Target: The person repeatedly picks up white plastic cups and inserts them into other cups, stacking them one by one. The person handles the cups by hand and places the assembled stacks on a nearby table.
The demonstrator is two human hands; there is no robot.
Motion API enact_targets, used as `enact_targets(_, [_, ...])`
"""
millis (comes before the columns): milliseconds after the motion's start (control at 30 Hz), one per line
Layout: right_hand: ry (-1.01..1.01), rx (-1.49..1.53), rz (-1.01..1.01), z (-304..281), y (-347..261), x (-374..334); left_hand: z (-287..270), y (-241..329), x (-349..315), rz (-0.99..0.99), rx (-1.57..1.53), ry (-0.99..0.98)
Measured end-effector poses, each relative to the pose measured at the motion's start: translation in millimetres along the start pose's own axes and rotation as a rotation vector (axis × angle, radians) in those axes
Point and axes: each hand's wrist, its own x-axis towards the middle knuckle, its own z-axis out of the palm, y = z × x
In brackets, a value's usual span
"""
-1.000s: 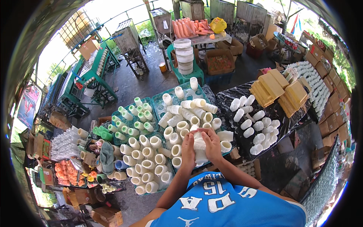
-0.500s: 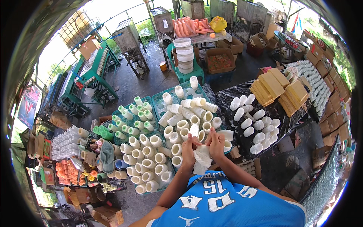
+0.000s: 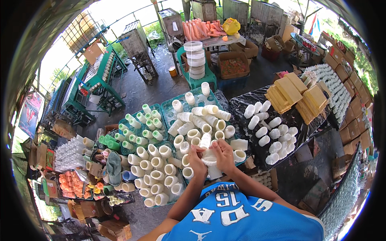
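Observation:
Both my hands meet just in front of my chest, their fingertips pinched on a thin white film [image 3: 209, 160]. It is gathered between them and bulges rounded below my fingers. My left hand [image 3: 197, 161] grips its left side and my right hand [image 3: 222, 155] its right side. Right beyond my fingertips is a white cylinder [image 3: 205, 140]; whether it touches the film I cannot tell. Around it, several hollow cream cylinders [image 3: 194, 134] stand or lie on a teal tray [image 3: 169, 110]. One open-ended cylinder [image 3: 239, 156] lies to the right of my right hand.
More hollow cylinders [image 3: 157, 173] crowd the left, behind them green-topped white ones [image 3: 136, 123]. Rounded white pieces [image 3: 275, 133] and yellow blocks [image 3: 284, 93] occupy a black-covered table at right. White rolls are stacked [image 3: 195, 60] on a green chair [image 3: 197, 82]. Cardboard boxes [image 3: 234, 66] lie farther back.
The white film hung crumpled below my hands; now it is bunched up into a rounder shape between my fingers. My hands have shifted slightly to the left.

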Motion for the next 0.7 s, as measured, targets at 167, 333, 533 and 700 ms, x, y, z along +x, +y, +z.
enact_targets(167, [0.106, 0.033, 0.001, -12.1, 14.6, 5.9, -1.3, 0.9, 2.3, -0.066, 0.077, -0.215])
enact_targets(333, [0.063, 0.097, 0.042, -7.3, 0.8, 8.3, -4.0, -4.5, 14.7, -0.194, 0.028, -0.406])
enact_targets(533, [-0.012, -0.311, -0.038, -3.8, -28.5, 7.3, 11.6, 30.2, 21.4, -0.066, 0.203, -0.197])
enact_targets(700, [0.068, -0.565, -0.335, 26.0, -41.4, -10.6, 15.7, 22.5, 24.4, -0.007, 0.272, -0.010])
